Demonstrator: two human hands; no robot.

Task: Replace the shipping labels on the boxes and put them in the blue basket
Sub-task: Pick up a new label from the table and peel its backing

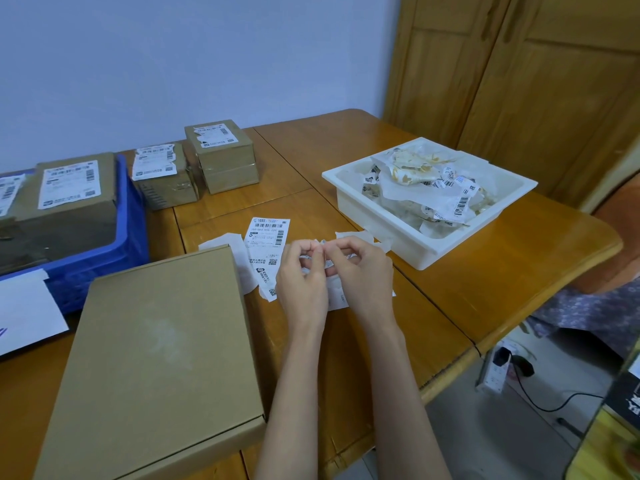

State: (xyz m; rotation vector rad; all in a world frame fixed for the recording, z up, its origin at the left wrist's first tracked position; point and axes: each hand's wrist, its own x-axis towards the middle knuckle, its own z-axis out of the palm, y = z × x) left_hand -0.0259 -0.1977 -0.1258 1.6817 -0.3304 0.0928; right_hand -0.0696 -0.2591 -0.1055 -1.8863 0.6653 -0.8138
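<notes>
A flat brown box (152, 358) with a bare top lies on the table in front of me, a pale scuffed patch on its lid. Just right of it my left hand (303, 275) and my right hand (360, 271) pinch the top edge of a white label sheet (337, 296) between fingertips. Another printed shipping label (265, 244) lies flat on the table behind them. The blue basket (104, 251) stands at the left and holds a labelled box (65, 202). Two more labelled boxes (162, 178) (225, 157) stand behind it near the wall.
A white tray (401, 223) full of torn labels and backing paper sits at the right. Backing scraps (356, 237) lie by the tray. A white sheet of paper (24, 310) lies at the left edge. The table's right edge drops to a floor with a power strip (495, 372).
</notes>
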